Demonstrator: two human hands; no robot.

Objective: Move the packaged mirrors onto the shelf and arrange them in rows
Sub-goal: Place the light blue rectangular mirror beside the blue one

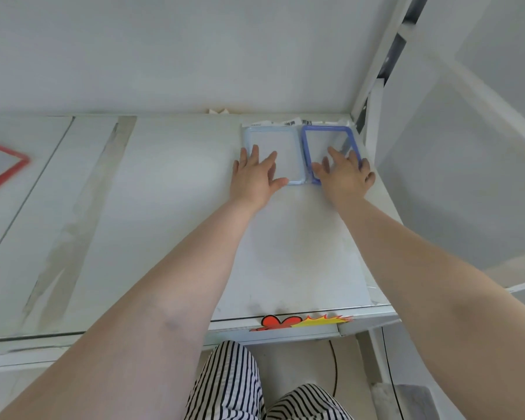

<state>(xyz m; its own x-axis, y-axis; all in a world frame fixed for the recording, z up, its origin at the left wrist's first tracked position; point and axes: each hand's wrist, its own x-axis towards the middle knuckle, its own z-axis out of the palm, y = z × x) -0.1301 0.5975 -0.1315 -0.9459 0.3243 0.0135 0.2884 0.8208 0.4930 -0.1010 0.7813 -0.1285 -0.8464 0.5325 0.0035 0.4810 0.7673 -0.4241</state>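
My left hand (256, 174) lies flat, fingers spread, on the pale blue mirror (272, 154); my right hand (344, 174), fingers spread, presses the adjoining dark blue mirror (331, 140) at the shelf (179, 192) corner.

Red-framed sheet (0, 165) far left; striped trousers (225, 386) below.

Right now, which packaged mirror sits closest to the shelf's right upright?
The dark blue-framed mirror, under the right hand. The light blue-framed mirror lies beside it to the left, under the left hand; the red-framed one is far left.
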